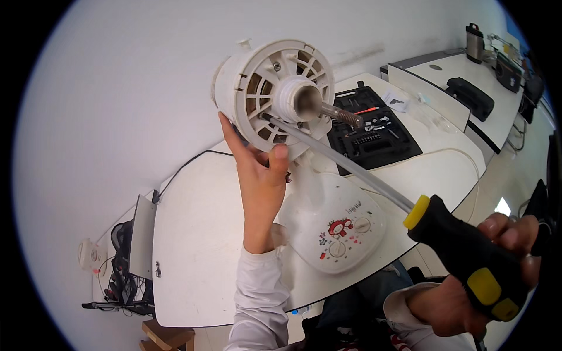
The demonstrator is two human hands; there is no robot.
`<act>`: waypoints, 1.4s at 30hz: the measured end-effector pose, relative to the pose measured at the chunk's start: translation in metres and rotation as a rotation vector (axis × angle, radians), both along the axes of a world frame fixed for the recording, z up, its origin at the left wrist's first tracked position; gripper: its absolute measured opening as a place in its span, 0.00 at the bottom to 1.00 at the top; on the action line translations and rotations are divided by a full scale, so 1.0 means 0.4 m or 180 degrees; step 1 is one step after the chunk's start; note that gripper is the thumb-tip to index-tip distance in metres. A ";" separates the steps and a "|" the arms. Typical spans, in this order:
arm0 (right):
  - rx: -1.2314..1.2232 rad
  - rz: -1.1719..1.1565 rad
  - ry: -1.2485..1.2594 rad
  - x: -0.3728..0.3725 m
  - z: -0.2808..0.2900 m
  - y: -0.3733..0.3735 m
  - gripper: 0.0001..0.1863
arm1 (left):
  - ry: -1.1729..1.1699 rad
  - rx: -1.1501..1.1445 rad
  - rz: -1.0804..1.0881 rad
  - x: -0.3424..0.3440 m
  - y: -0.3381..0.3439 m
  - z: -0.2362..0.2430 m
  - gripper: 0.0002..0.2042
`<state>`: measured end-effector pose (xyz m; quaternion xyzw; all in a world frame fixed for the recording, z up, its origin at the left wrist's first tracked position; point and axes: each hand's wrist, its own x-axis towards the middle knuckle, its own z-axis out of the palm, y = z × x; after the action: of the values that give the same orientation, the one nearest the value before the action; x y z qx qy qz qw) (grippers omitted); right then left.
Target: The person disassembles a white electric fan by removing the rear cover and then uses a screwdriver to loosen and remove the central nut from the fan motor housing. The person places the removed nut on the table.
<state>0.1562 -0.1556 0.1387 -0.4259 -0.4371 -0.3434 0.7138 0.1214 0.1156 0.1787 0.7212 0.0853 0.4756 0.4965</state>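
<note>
A white electric fan's motor housing (239, 82), its front grille ring facing me, stands raised at upper centre. From its round hub sticks a threaded metal shaft (345, 116). My left hand (260, 184) grips the housing at its lower left, thumb in front and a finger up the side. A long screwdriver (448, 228) with a black and yellow handle is held in my right hand (448, 304). Its tip reaches into a slot low on the grille, where the contact itself is hidden. Below, the fan's white base (313, 240), with cartoon prints and two knobs, rests on the table.
A black tool case (386, 146) lies open on the white table (199, 251) behind the fan. A pale cord (471, 155) curves along the right edge. Another desk (436, 67) at the far right bears a metal flask (475, 44). A wall rises behind.
</note>
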 end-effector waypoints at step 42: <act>0.0419 -0.0152 -0.1615 -0.001 0.175 0.051 0.28 | 0.0058 0.0323 0.0331 0.003 0.002 -0.018 0.54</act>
<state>0.1559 -0.1351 0.2088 -0.2890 -0.5687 -0.4837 0.5992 0.1227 0.1165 0.1715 0.7443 0.1029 0.4979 0.4331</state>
